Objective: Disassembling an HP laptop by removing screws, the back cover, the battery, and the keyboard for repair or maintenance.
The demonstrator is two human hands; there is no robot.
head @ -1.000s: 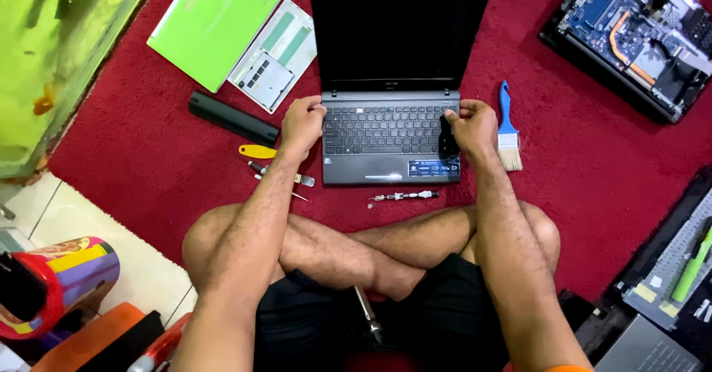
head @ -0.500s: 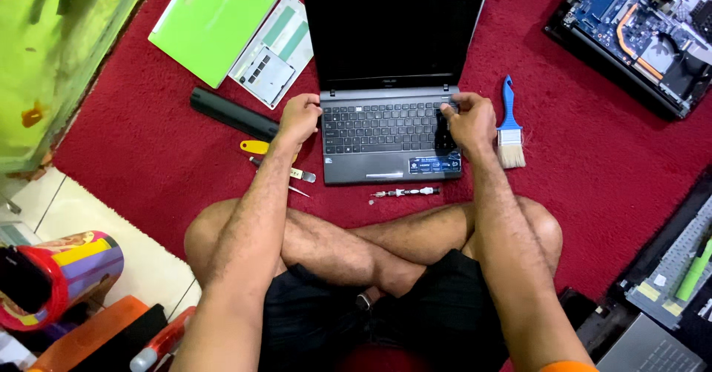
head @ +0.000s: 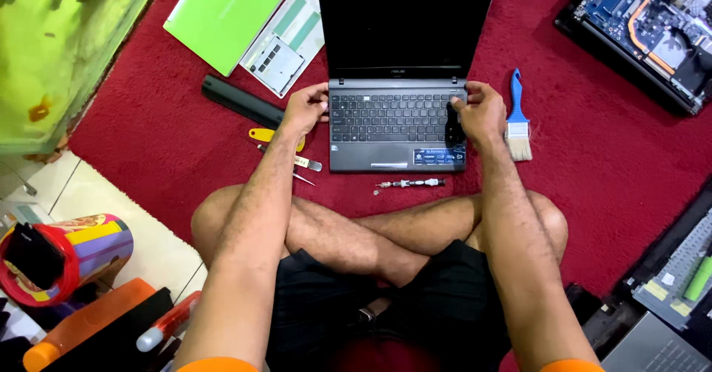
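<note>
Your left hand (head: 305, 109) and right hand (head: 478, 111) grip the open laptop (head: 397, 123) at its edges; screwdriver (head: 410, 184) lies unused just behind them, keyboard not yet removed

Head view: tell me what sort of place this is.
Probably a home floor used as an informal laptop repair spot. A person sits cross-legged on a red carpet, both hands on an open laptop, with an opened laptop chassis, a screwdriver and a brush nearby.
</note>
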